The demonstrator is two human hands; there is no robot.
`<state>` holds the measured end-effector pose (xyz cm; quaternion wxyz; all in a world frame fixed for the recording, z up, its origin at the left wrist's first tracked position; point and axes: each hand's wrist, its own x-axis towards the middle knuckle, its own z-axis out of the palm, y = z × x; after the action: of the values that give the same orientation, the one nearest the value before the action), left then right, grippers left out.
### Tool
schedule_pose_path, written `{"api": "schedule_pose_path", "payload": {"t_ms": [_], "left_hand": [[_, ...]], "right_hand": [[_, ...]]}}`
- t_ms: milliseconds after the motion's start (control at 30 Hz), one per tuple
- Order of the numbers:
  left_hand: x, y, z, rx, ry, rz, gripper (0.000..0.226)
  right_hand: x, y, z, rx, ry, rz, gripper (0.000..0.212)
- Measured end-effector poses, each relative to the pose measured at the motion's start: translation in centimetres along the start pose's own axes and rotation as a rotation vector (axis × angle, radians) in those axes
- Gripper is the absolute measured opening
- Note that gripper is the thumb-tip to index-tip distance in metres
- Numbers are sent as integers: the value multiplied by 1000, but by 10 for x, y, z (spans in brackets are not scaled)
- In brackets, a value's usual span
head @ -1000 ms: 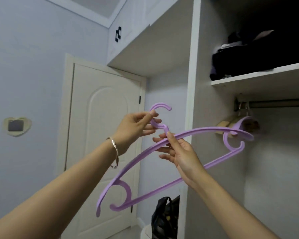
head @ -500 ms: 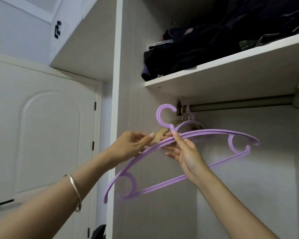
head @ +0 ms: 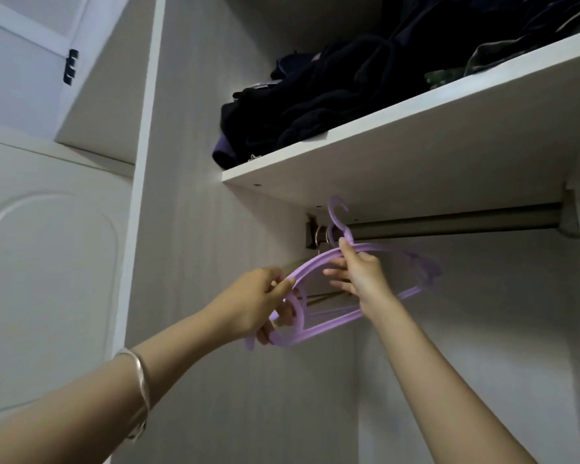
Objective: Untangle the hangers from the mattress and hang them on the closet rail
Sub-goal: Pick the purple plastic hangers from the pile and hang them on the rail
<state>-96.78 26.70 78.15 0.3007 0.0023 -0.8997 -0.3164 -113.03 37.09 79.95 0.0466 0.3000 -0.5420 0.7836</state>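
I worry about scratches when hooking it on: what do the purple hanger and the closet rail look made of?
The purple hanger looks like moulded plastic, matte, with uniform colour and thick rounded edges. The closet rail looks like a metal tube, brushed grey with a soft highlight; any plating cannot be told.

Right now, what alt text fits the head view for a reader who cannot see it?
Two bare hands hold a purple hanger up at the left end of a closet rail, the left hand gripping one shoulder and the right hand pinching near the hook. Dark clothes are piled on the shelf above.
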Motion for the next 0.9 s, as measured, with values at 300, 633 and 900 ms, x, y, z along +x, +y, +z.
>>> {"api": "schedule_pose_path", "payload": {"t_ms": [300,633,900], "left_hand": [[80,11,20,234,59,-24,37],[95,-19,35,126,-6,-52,29],[76,-40,27,43,-82,-41,38]], "right_hand": [[53,27,9,-235,124,-72,70],[68,63,-2,-139,26,-45,49],[53,74,-4,-241,-10,-22,85]]}}
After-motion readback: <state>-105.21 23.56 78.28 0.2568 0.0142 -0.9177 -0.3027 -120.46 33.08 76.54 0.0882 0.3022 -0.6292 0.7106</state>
